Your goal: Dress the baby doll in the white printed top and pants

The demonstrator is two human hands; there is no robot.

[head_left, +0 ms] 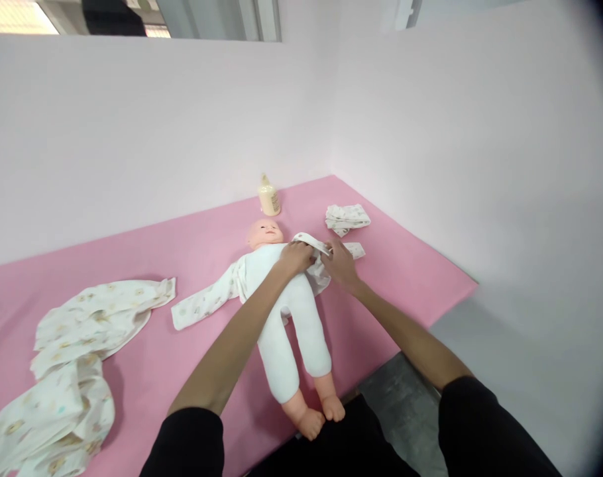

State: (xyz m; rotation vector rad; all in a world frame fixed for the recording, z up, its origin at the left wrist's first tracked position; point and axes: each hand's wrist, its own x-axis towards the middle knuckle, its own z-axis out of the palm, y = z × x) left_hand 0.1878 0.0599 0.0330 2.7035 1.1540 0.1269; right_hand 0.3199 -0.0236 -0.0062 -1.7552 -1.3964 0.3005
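A baby doll (303, 318) with a soft white body lies on its back on the pink table cover (361, 318), feet towards me. A white patterned baby shirt (217, 296) is partly under it, one sleeve spread out on the left. My left hand (297, 257) is at the doll's side with its fingers closed at the shirt's edge. Just right of it, my right hand (338, 264) pinches the same raised edge near the other sleeve. The doll's arm on that side is hidden by cloth and hands.
A pump bottle (269, 197) stands behind the doll's head by the wall. A folded patterned cloth (347, 217) lies at the back right. More patterned baby clothing (90, 324) is spread at the left. White walls (157, 139) border the table at the back and right.
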